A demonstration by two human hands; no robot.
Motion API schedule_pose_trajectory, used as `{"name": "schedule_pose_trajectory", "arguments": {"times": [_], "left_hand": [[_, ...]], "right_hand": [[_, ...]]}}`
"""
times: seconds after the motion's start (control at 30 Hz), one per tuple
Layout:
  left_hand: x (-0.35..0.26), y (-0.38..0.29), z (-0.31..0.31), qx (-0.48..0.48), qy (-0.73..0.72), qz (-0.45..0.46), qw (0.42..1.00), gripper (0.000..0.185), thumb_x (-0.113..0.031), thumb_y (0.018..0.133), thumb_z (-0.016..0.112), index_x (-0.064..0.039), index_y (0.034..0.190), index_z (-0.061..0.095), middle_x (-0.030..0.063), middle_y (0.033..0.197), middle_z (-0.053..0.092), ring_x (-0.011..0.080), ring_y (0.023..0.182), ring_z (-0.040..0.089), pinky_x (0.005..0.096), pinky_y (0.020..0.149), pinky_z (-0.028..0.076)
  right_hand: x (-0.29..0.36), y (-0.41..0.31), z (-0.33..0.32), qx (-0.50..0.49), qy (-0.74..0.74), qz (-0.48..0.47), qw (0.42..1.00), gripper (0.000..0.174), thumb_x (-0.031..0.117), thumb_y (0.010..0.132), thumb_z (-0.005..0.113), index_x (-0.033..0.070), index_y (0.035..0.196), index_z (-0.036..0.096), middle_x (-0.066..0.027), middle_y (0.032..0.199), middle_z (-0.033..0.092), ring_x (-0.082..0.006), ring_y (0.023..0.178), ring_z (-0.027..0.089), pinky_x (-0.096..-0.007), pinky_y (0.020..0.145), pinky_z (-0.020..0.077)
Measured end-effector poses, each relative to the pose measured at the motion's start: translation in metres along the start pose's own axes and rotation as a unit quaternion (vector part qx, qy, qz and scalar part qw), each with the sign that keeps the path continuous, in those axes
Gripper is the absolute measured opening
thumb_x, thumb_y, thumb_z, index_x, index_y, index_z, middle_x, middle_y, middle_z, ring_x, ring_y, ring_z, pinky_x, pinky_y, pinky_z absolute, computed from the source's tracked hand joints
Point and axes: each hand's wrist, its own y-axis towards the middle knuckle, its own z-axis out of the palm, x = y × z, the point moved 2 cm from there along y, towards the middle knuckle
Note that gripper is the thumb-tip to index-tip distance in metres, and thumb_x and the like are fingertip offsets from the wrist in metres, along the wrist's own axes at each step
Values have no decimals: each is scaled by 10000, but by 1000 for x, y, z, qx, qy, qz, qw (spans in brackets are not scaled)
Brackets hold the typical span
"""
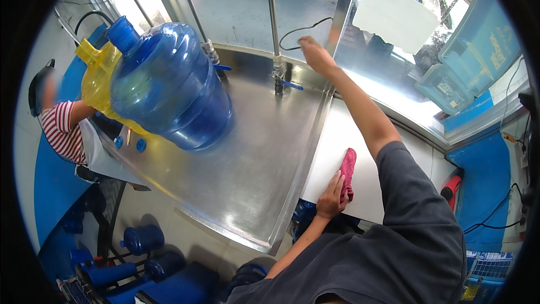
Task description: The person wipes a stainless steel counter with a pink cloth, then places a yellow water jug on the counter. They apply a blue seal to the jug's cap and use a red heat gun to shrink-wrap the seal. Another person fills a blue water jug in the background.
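My left hand [334, 195] lies on a folded red cloth [348, 169] on the white counter beside the steel sink. The other arm reaches up to the window, where my right hand [314, 54] is near a thin black cable loop [291, 33]; whether its fingers hold the cable is unclear. On the steel counter [253, 169] stands a large blue water jug [168, 88], with a yellow jug [99, 80] partly hidden behind it. Two blue caps [141, 145] lie near the counter's left edge. Metal pipes with blue-handled valves [292, 85] come down at the back.
At the left, a person in a red-and-white striped shirt [63, 128] has an arm at the yellow jug. Several blue jugs [143, 238] are on the floor below. A white counter [371, 185] adjoins at right, with a red-and-black tool [452, 188] at its far end.
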Motion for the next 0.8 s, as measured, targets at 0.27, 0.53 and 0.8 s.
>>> {"name": "schedule_pose_trajectory", "arguments": {"times": [0.27, 0.53, 0.8], "left_hand": [[-1, 0, -4, 2, 4, -6, 1000, 605, -160, 848, 628, -4, 1409, 467, 203, 1444, 490, 319, 1267, 561, 357, 978, 515], [-7, -1, -1, -25, -19, -18, 999, 542, -128, 864, 613, 6, 1376, 496, 212, 1406, 522, 347, 1227, 583, 381, 950, 526], [-2, 20, 6, -88, -351, -280, 889, 426, -118, 1003, 497, 47, 1394, 463, 207, 1333, 578, 298, 1231, 560, 364, 1044, 430]], "right_hand": [[27, -56, -26, 95, -63, 156, 981, 352, 183, 909, 525, -29, 1189, 546, -248, 1196, 608, -396, 1136, 596, -474, 968, 490], [28, -227, -67, 159, -49, 119, 979, 399, 225, 929, 587, 24, 1273, 559, -207, 1329, 553, -364, 1222, 539, -443, 1018, 462], [99, -416, -82, -12, 368, 480, 796, 601, 408, 1021, 511, 91, 1510, 365, -167, 1422, 476, -314, 1303, 472, -427, 1118, 351]]}}
